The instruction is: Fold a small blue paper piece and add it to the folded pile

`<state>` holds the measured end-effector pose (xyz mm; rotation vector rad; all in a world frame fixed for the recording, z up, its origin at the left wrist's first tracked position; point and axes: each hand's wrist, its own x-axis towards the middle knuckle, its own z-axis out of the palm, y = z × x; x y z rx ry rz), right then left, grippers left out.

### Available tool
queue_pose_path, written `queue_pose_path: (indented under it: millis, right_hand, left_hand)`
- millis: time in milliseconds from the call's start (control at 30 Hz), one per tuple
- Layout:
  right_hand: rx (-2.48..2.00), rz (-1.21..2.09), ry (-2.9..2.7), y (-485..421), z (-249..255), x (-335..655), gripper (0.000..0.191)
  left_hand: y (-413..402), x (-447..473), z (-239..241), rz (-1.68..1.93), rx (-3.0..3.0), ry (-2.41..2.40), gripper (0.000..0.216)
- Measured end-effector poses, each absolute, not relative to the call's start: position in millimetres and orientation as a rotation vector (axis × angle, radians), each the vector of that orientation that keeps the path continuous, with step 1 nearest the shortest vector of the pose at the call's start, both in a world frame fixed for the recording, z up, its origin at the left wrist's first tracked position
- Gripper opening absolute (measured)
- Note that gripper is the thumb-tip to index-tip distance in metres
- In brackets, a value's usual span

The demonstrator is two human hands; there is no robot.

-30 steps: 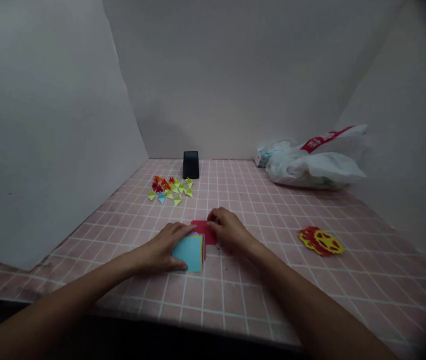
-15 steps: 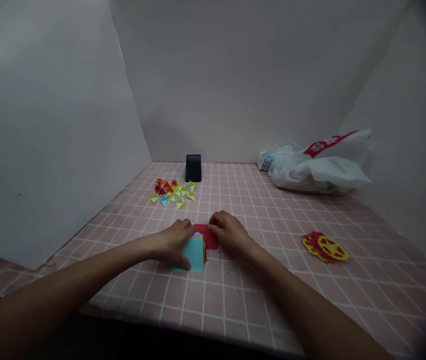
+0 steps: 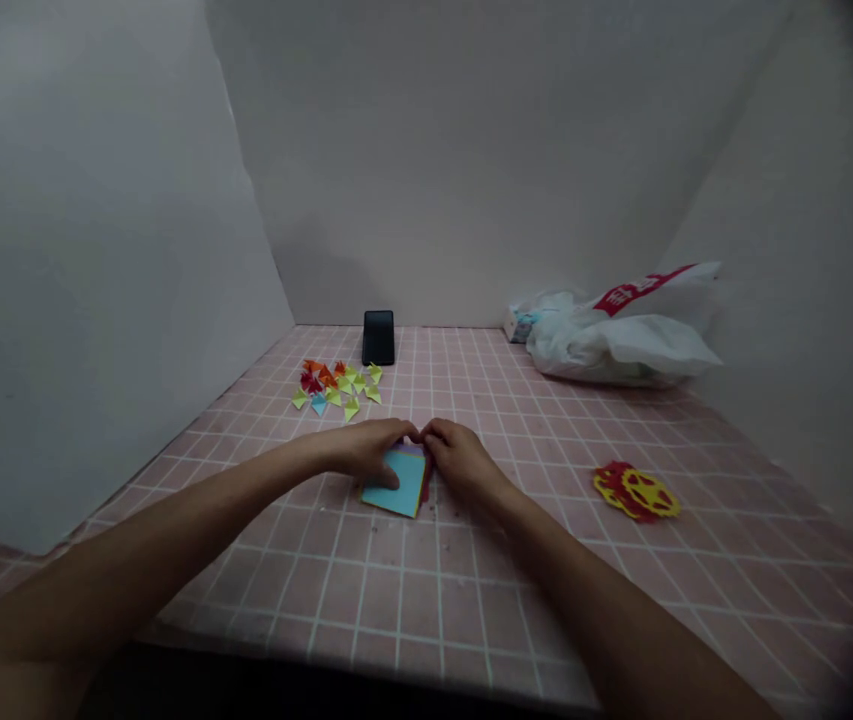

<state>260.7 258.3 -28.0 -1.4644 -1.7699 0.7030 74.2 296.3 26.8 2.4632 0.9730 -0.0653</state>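
My left hand (image 3: pixel 375 450) is closed on a stack of square coloured papers (image 3: pixel 400 485), thumb lying across the light blue top sheet. Yellow and purple edges of other sheets peek out beneath it. Close against the stack's right side, my right hand (image 3: pixel 456 455) has its fingers bent and pressed together at a red paper (image 3: pixel 427 488), of which only a strip shows below the stack. The fingertips of both hands meet at the far corner of the papers.
Several small folded paper pieces (image 3: pixel 336 385) in yellow, orange, red and blue lie beyond my left hand. Behind them a black phone (image 3: pixel 379 338) leans upright. Red and yellow cut-outs (image 3: pixel 636 492) lie right, with a white plastic bag (image 3: pixel 613 340) and a tissue pack (image 3: pixel 520 322) farther back.
The stack has moved right and away from me, over the red paper, which is now mostly covered. My left hand moved with it, and the two hands' fingertips have come together.
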Motion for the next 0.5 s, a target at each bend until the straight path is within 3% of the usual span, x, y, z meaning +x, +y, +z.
queue_pose_path:
  millis: [167, 267, 333, 433, 500]
  right_hand:
    - [-1.516, 0.668, -1.721, 259.6, -26.8, 262.7, 0.012]
    - [-1.502, 0.714, -1.802, 254.3, -23.1, 259.4, 0.011]
    - [-1.472, 0.688, -2.004, 248.1, -19.2, 256.2, 0.042]
    - [-1.461, 0.621, -2.185, 237.3, -13.0, 251.7, 0.094]
    - [-1.462, 0.609, -2.256, 231.6, -9.5, 250.0, 0.109]
  left_hand:
    - [306.1, 56.7, 15.7, 0.097, 2.438, 0.931, 0.065]
    - [295.3, 39.6, 9.3, 0.098, 2.424, 0.805, 0.088]
    - [286.8, 33.9, 4.7, 0.106, 2.441, 0.811, 0.095]
    - [279.5, 34.2, -1.1, 0.180, 2.464, 0.807, 0.085]
    - [278.5, 35.9, -3.9, 0.219, 2.471, 0.809, 0.078]
